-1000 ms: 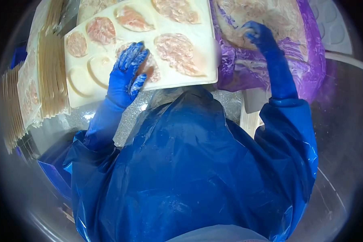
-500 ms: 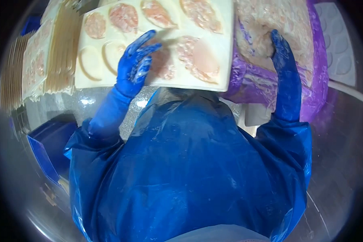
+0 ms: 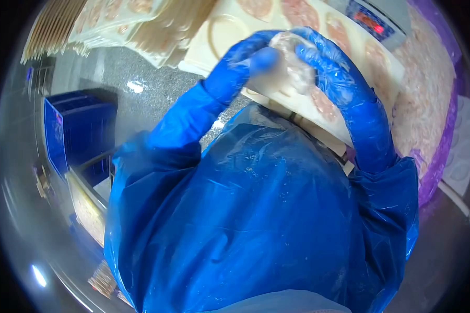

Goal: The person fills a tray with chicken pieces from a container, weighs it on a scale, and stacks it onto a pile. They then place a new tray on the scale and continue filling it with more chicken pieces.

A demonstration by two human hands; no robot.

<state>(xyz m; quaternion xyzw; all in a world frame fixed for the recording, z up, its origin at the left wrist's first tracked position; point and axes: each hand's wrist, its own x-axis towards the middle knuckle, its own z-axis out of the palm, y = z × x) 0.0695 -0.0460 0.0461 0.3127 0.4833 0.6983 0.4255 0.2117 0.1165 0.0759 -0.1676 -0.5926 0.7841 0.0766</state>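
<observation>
Both my hands are gloved in blue and come together over the white tray [image 3: 198, 56]. Between them is a lump of pale raw meat [image 3: 296, 68], its lower left part blurred. My left hand [image 3: 245, 62] grips it from the left, and my right hand [image 3: 331, 65] curls round it from the right, fingers on its top and side. Underneath, the tray has rounded hollows, several filled with flattened raw meat [image 3: 338, 34]. An unfilled hollow [image 3: 224, 32] shows near its left end.
A scale with a lit red display [image 3: 371, 23] stands behind the tray. At right lies a mass of raw meat [image 3: 423, 88] in purple film [image 3: 438, 167]. Stacked trays [image 3: 162, 31] stand upper left, above a blue crate [image 3: 83, 130]. Another white moulded tray [image 3: 460, 151] sits far right.
My right hand has left the meat mass and joined my left hand over the tray, both now round a lump of meat. The view has turned, and the scale has come into sight.
</observation>
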